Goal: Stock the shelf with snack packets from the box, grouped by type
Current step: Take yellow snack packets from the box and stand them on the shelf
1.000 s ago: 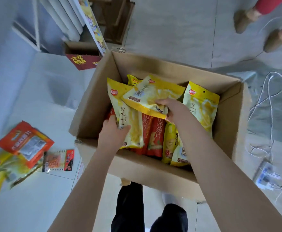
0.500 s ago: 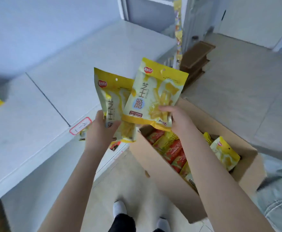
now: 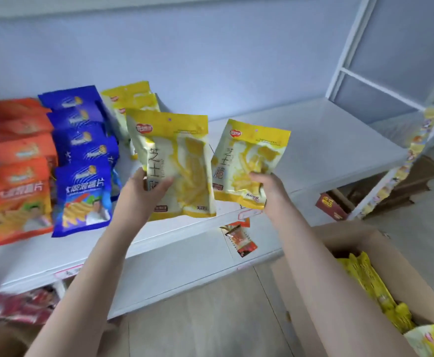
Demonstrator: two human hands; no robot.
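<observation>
Now the left grip point(image 3: 143, 191) is pinching one yellow packet point(image 3: 177, 161) by its lower left side, thumb lying across the front, while the right grip point(image 3: 270, 191) is clamping a second yellow packet point(image 3: 249, 155) near its bottom corner. Both are hanging above the shelf point(image 3: 326, 140), in front of the yellow stack point(image 3: 130, 99). They are looking light, puffy and slick; squeezing sealed edges, not middles, seems safest.

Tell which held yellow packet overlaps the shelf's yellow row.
The left packet, in the left hand; it overlaps the yellow row, while the right packet hangs clear.
</observation>
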